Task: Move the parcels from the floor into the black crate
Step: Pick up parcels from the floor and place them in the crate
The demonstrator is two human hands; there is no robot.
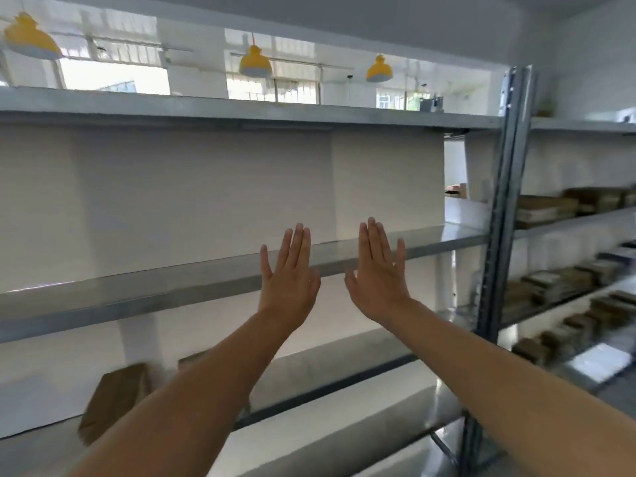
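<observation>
Both hands are raised before the metal shelf (pixel 206 284); the left hand (pixel 290 280) and right hand (pixel 378 277) have straight fingers, slightly spread, holding nothing.

A grey metal shelving rack (pixel 172 287) fills the view, its shelves running from 9 o'clock across to a perforated steel upright (pixel 499 235) at 3 o'clock. Behind the shelves stands a plain white wall (pixel 189 187). Above the top shelf (pixel 241 111), toward 12 o'clock, a further room shows, with bright windows (pixel 113 77) and three yellow pendant lamps (pixel 255 62) hanging from 10 to 1 o'clock. The ceiling (pixel 378 15) is white. Past the upright, from 3 to 4 o'clock, a second rack (pixel 568 222) carries rows of blurred brown boxes (pixel 547 206). At 7 o'clock a brown cardboard box (pixel 113 401) sits tilted on a low shelf. Daylight lights everything evenly.
</observation>
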